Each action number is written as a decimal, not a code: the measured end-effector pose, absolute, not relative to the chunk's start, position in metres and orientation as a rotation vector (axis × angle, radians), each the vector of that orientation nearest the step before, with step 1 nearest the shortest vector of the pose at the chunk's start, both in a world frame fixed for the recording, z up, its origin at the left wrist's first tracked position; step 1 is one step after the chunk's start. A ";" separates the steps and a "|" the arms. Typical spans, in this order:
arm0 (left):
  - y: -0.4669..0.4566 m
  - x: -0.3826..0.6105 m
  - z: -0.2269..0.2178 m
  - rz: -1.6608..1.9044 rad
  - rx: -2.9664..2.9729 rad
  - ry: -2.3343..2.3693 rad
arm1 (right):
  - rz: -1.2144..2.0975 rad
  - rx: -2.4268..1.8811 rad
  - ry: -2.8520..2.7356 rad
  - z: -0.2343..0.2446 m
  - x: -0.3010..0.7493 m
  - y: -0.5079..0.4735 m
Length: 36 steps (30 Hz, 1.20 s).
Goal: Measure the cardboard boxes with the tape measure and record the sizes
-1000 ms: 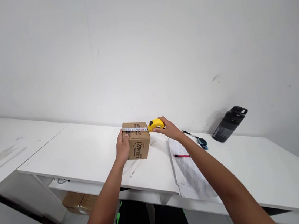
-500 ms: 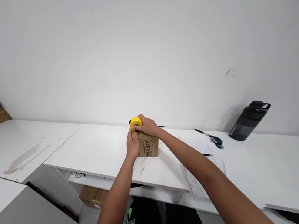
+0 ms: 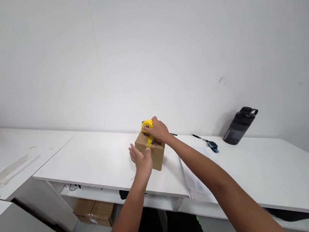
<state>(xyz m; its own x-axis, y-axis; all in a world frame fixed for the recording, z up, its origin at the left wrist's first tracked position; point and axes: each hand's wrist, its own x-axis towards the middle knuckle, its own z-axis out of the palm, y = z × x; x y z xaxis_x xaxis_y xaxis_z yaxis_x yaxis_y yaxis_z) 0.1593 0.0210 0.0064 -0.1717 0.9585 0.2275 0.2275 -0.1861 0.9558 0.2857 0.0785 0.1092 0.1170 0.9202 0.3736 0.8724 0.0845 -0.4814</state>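
Observation:
A small brown cardboard box [image 3: 158, 158] stands on the white desk, its top and a plain side facing me. My right hand [image 3: 159, 131] is closed around a yellow tape measure [image 3: 146, 126] at the box's far top edge. A short length of the yellow blade [image 3: 150, 142] runs across the box top towards me. At the near left corner of the box is my left hand [image 3: 142, 162], with fingers spread and the thumb beside the blade's end. Whether that thumb touches the blade I cannot tell.
White papers [image 3: 195, 177] lie right of the box, partly under my right forearm. Beyond them are a pen [image 3: 200, 137], a dark blue object [image 3: 213, 146] and a black bottle [image 3: 240, 125] near the wall. Cartons [image 3: 95, 212] sit below the desk.
The box has been turned, so its printed side no longer faces me. The tape blade now shows across the top. My left hand's fingers have spread. The view has shifted right.

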 end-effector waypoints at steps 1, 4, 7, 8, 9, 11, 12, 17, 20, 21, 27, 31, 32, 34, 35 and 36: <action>0.022 0.156 0.013 1.406 1.394 1.475 | 0.091 -1.759 -1.768 0.109 0.286 0.077; 0.042 0.141 0.035 1.369 1.412 1.454 | 0.102 -1.670 -1.854 0.106 0.286 0.076; 0.065 0.128 0.044 1.281 1.470 1.214 | 0.151 -1.589 -1.908 0.102 0.284 0.077; 0.070 0.126 0.043 1.236 1.457 1.130 | 0.165 -1.580 -1.916 0.100 0.282 0.078; 0.074 0.125 0.041 1.190 1.429 1.055 | 0.180 -1.578 -1.920 0.099 0.281 0.079; 0.075 0.127 0.035 1.139 1.356 0.947 | 0.204 -1.581 -1.928 0.097 0.279 0.081; 0.074 0.129 0.032 1.142 1.326 0.922 | 0.206 -1.584 -1.932 0.096 0.278 0.082; 0.072 0.136 0.026 1.207 1.310 0.998 | 0.168 -1.578 -2.021 0.101 0.283 0.084; 0.074 0.137 0.026 1.246 1.385 1.115 | 0.137 -1.620 -2.056 0.105 0.295 0.078; 0.075 0.137 0.026 1.257 1.409 1.164 | 0.130 -1.639 -2.058 0.106 0.301 0.073; 0.076 0.138 0.026 1.263 1.512 1.213 | 0.165 -1.736 -1.961 0.100 0.360 0.026; 0.078 0.139 0.027 1.277 1.503 1.207 | 0.152 -1.821 -1.879 0.093 0.392 -0.002; 0.078 0.139 0.027 1.275 1.500 1.194 | 0.160 -1.827 -1.862 0.091 0.397 -0.006; 0.080 0.139 0.027 1.276 1.503 1.171 | 0.180 -1.815 -1.831 0.088 0.402 -0.009; 0.080 0.139 0.027 1.281 1.503 1.168 | 0.188 -1.801 -1.821 0.087 0.403 -0.009; 0.080 0.139 0.026 1.285 1.496 1.171 | 0.193 -1.786 -1.817 0.086 0.403 -0.008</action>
<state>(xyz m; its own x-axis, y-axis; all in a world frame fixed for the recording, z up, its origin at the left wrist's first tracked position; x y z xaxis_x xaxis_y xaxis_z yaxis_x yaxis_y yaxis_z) 0.1391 0.0801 0.0264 0.0457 0.9734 0.2244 0.1332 -0.2286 0.9644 0.4027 -0.0078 0.0855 0.0627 0.9528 0.2969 0.8692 0.0940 -0.4854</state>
